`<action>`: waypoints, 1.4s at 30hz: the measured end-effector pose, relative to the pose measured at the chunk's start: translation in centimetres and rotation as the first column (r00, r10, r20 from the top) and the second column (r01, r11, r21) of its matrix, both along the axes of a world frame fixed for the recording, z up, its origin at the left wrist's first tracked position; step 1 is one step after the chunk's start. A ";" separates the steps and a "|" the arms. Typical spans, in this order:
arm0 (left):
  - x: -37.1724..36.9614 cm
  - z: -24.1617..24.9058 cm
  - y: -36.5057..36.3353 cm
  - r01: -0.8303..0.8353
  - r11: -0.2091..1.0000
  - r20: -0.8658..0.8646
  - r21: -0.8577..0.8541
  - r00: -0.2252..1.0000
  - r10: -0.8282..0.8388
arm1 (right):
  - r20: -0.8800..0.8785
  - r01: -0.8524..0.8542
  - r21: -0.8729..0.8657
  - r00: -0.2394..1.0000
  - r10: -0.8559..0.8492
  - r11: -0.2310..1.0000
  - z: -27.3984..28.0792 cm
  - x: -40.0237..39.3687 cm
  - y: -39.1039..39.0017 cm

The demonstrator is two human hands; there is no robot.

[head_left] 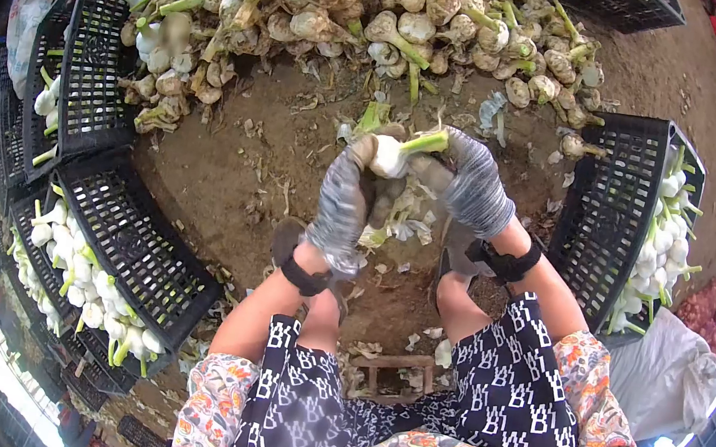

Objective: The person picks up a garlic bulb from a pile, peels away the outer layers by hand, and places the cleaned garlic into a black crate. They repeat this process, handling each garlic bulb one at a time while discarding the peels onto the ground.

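Observation:
A peeled white garlic bulb point(389, 157) with a green stem is held up in front of me, over the dirt floor. My left hand point(344, 208), in a grey knit glove with a dirty palm side, is closed around the bulb from the left. From the other side, my right hand point(476, 187), gloved the same way, has its fingers closed at the base of the green stem, which points to the upper right. Some fingertips are hidden behind the bulb. Scraps of papery skin point(411, 229) lie on the floor beneath my hands.
A large heap of unpeeled garlic point(312, 23) fills the far side. Black crates of white garlic stand at the left point(139, 240), upper left point(104, 54) and right point(608, 216). A white sack point(664, 372) lies behind the right crate. A small wooden stool point(394, 364) is between my legs.

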State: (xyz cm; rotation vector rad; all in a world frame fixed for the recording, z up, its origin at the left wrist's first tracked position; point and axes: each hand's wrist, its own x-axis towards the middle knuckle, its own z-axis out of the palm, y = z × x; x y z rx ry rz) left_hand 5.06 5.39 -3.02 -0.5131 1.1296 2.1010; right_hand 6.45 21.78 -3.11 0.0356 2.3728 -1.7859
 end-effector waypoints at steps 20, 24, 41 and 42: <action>-1.5 -0.8 -2.7 0.245 0.969 -0.288 -0.040 0.926 -0.246 | 0.264 0.114 -0.385 0.965 -0.009 0.916 -0.5 0.2 1.2; -1.6 -0.2 -2.7 0.256 0.967 -0.310 0.006 0.920 -0.241 | 0.014 0.017 -0.299 1.000 -0.014 0.954 -2.0 0.5 1.9; -1.4 -1.5 -2.8 0.246 0.951 -0.343 -0.188 0.891 -0.298 | 0.369 0.079 -0.295 0.929 0.038 0.952 0.9 -0.3 0.5; -1.4 -1.5 -2.8 0.246 0.959 -0.308 -0.141 0.910 -0.278 | 0.418 0.091 -0.361 0.905 0.073 0.928 1.2 -0.2 1.0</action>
